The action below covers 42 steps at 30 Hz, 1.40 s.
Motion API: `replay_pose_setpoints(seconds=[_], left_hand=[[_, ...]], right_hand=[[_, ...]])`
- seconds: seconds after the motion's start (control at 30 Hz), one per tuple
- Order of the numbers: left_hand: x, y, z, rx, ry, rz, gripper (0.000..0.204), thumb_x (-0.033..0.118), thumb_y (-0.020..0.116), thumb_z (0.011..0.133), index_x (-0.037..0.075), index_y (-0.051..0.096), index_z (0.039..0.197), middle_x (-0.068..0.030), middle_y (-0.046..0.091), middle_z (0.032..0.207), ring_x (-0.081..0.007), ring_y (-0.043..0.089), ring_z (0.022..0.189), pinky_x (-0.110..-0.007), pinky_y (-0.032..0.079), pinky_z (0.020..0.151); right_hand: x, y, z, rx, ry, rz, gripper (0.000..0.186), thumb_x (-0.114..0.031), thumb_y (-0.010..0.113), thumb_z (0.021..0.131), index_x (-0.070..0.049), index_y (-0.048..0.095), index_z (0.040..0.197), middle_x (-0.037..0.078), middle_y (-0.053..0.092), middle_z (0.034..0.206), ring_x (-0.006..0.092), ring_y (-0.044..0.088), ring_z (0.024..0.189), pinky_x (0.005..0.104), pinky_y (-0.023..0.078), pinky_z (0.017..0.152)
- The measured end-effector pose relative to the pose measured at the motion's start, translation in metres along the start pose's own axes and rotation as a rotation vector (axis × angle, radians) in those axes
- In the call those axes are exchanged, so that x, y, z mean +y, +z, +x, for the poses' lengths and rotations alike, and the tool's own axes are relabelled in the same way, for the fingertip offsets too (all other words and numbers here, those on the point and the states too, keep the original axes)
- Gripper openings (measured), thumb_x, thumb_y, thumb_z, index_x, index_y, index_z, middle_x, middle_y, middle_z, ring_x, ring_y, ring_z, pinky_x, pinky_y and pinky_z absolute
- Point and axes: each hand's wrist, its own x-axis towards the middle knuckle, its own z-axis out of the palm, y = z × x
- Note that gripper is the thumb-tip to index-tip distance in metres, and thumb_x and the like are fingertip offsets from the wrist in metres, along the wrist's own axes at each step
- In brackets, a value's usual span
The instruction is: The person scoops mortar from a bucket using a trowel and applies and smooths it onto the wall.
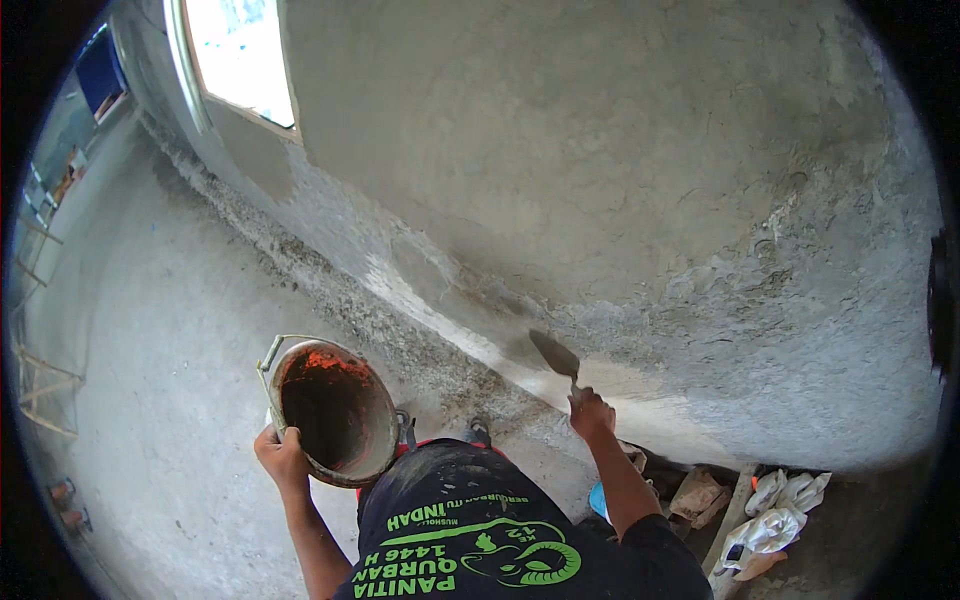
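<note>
My left hand [283, 458] is closed on the near left rim of a bucket [374, 420], its thumb over the edge. The bucket is tilted, so its dark inside shows, with orange-red patches near the far rim and grey smears along the wall. A wire handle [264, 366] hangs at its left side. In my right hand [592, 412] is a pointing trowel [556, 354], gripped by its handle. Its grey blade points up and left, in front of the lower part of the plastered wall [560, 150]. Whether the blade touches the wall I cannot tell.
A strip of crumbled mortar [400, 340] runs along the wall's foot. To the right lie plastic bags [770, 530], a brown paper bag [699, 497] and a wooden plank [730, 525]. A window opening [240, 55] is at upper left. Wooden sticks [45, 390] stand at far left.
</note>
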Motion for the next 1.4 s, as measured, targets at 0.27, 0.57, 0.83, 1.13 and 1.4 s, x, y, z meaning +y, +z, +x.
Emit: replay_pose_setpoints(seconds=[0.27, 0.57, 0.83, 1.13, 1.4], left_hand=[[-0.010, -0.018, 0.025, -0.016, 0.010, 0.001, 0.014, 0.002, 0.053, 0.075, 0.001, 0.049, 0.062, 0.0051, 0.044, 0.059, -0.0050, 0.039, 0.053, -0.027, 0.030, 0.049], [-0.016, -0.048, 0.058, -0.092, 0.016, 0.004, 0.010, 0.002, 0.051, 0.074, -0.005, 0.055, 0.068, 0.0028, 0.051, 0.061, -0.0068, 0.044, 0.055, -0.028, 0.036, 0.051], [-0.033, -0.054, 0.091, -0.127, 0.083, 0.083, 0.011, 0.003, 0.052, 0.073, -0.004, 0.053, 0.065, 0.0029, 0.048, 0.058, -0.0067, 0.042, 0.053, -0.029, 0.034, 0.049], [-0.035, -0.054, 0.092, -0.198, 0.078, 0.076, 0.009, 0.002, 0.051, 0.072, -0.005, 0.054, 0.067, 0.0029, 0.050, 0.060, -0.0069, 0.044, 0.054, -0.028, 0.036, 0.050], [-0.024, -0.052, 0.077, -0.171, 0.048, 0.068, 0.013, 0.001, 0.051, 0.072, -0.007, 0.060, 0.072, 0.0011, 0.055, 0.063, -0.0072, 0.048, 0.057, -0.026, 0.040, 0.054]], right_hand=[[-0.042, -0.055, 0.076, 0.244, -0.194, -0.150, 0.039, -0.040, 0.057, 0.095, -0.007, 0.053, 0.116, 0.019, 0.067, 0.095, 0.0408, 0.069, 0.083, 0.0542, 0.055, 0.072], [-0.056, -0.022, 0.031, 0.127, -0.111, -0.164, 0.039, -0.043, 0.058, 0.094, -0.008, 0.054, 0.111, 0.019, 0.068, 0.097, 0.0398, 0.069, 0.087, 0.0529, 0.054, 0.075], [-0.059, -0.064, 0.053, 0.294, -0.090, -0.092, 0.036, -0.040, 0.058, 0.094, -0.009, 0.055, 0.110, 0.016, 0.067, 0.094, 0.0396, 0.069, 0.084, 0.0540, 0.053, 0.074], [-0.050, -0.080, 0.045, 0.140, -0.142, -0.179, 0.041, -0.045, 0.057, 0.094, -0.010, 0.055, 0.115, 0.018, 0.068, 0.104, 0.0382, 0.069, 0.091, 0.0521, 0.053, 0.079], [0.006, -0.079, 0.019, 0.412, -0.011, 0.002, 0.032, -0.039, 0.062, 0.093, -0.012, 0.057, 0.111, 0.017, 0.069, 0.100, 0.0414, 0.067, 0.087, 0.0538, 0.052, 0.073]])
